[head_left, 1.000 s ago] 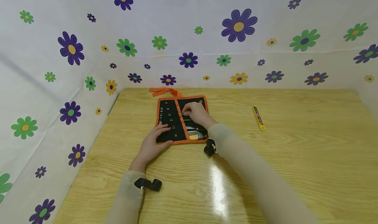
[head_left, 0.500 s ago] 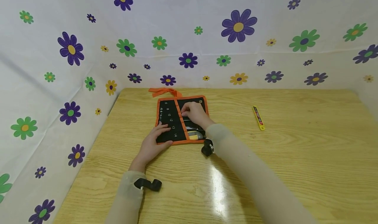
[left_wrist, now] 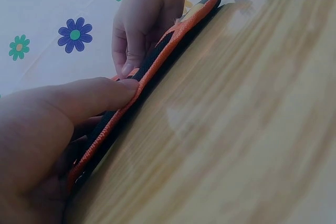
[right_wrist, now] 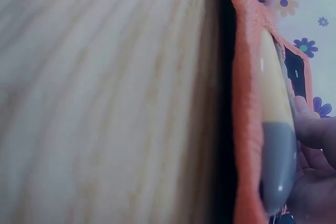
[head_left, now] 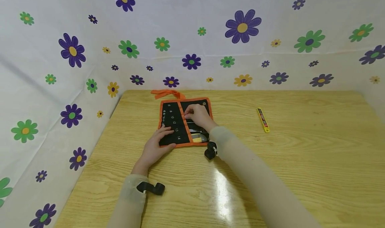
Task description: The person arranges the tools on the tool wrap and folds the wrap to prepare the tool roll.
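Observation:
A black tool pouch point(head_left: 182, 132) with orange trim lies spread on the wooden table, white numbers printed down its left panel. My left hand point(head_left: 157, 143) rests on that panel with fingers extended; in the left wrist view its thumb point(left_wrist: 113, 93) lies along the near orange edge. Over the pocket openings, my right hand point(head_left: 200, 115) pinches with thumb and fingertips at the orange pocket strip. I cannot tell what is between them, as the fingers hide it. A yellow and grey knife handle point(right_wrist: 278, 140) sits in the nearest pocket, with thin metal tools farther up.
To the right on the table point(head_left: 300, 161) lies a flat yellow and black case point(head_left: 263, 120). An orange tie ribbon point(head_left: 164, 93) trails from the pouch's far edge. A white flowered curtain point(head_left: 210, 67) bounds the back and left.
My right hand has shifted slightly left, its fingertips closer to the orange pocket strip, and has then stayed nearly still. My left hand and the pouch have not moved.

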A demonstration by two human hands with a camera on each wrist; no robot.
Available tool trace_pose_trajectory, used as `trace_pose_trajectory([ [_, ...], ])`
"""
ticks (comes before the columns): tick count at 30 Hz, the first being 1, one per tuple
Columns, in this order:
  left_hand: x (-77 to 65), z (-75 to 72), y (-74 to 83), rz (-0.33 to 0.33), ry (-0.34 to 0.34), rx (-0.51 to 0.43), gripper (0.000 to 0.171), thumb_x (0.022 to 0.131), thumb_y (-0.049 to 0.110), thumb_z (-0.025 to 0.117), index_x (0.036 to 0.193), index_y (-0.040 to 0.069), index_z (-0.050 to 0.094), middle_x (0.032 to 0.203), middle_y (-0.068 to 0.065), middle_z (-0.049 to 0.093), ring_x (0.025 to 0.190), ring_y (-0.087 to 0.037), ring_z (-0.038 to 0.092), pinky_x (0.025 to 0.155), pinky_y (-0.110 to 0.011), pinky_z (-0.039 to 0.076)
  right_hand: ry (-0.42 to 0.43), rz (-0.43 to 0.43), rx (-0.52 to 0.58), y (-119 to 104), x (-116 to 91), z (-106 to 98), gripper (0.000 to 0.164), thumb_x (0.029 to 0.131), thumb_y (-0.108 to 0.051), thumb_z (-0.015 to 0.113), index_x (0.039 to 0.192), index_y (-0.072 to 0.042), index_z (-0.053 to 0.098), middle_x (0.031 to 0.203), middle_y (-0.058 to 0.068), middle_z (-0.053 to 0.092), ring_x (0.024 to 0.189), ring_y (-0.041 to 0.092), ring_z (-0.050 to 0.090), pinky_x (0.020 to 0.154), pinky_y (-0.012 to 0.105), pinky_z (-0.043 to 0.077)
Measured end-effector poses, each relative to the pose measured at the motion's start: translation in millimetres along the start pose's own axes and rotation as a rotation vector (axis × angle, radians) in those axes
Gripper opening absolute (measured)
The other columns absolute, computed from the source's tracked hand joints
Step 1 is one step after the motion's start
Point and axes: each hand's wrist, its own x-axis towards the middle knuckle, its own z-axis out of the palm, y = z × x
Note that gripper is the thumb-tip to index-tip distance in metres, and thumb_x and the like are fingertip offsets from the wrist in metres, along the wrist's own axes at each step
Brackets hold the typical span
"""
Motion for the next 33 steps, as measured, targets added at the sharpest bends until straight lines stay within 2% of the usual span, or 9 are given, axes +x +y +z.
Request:
trace_pose_trajectory([
  [11,-0.6,0.4,-2.1,-0.008,0.005,-0.02,0.051,0.085,0.036,0.073,0.13,0.018,0.06,0.147,0.002,0.041,0.142,-0.019,0.021,0.112,-0.049,0.022,-0.066,-0.05,-0.01,9,-8,-11,0.013,0.091,-0.012,0.065,0.101,-0.006,0.07,0.099,0.007,0.067,0.091,0.02,0.062,0.082,0.034,0.051],
  [19,-0.8,0.1,-1.6,-0.004,0.008,-0.016,0.051,0.084,0.033,0.074,0.13,0.017,0.06,0.147,0.001,0.041,0.142,-0.019,0.021,0.112,-0.048,0.022,-0.113,-0.116,0.054,16,-21,-24,0.017,0.09,-0.006,0.065,0.106,-0.001,0.068,0.105,0.011,0.066,0.098,0.023,0.061,0.087,0.035,0.049],
  [26,-0.9,0.2,-1.2,-0.009,0.005,-0.01,0.051,0.084,0.033,0.075,0.13,0.017,0.06,0.147,0.001,0.041,0.142,-0.019,0.021,0.112,-0.048,0.023,-0.117,-0.149,0.092,25,-34,-38,0.021,0.089,-0.003,0.065,0.11,0.002,0.067,0.107,0.013,0.065,0.096,0.023,0.061,0.086,0.035,0.05],
  [33,-0.4,0.7,-0.6,-0.001,0.006,-0.011,0.051,0.084,0.033,0.074,0.131,0.017,0.06,0.147,0.001,0.04,0.143,-0.018,0.02,0.112,-0.048,0.023,-0.077,-0.11,0.097,30,-53,-59,0.026,0.09,-0.004,0.066,0.115,0.0,0.066,0.111,0.013,0.064,0.101,0.026,0.059,0.088,0.041,0.049],
])
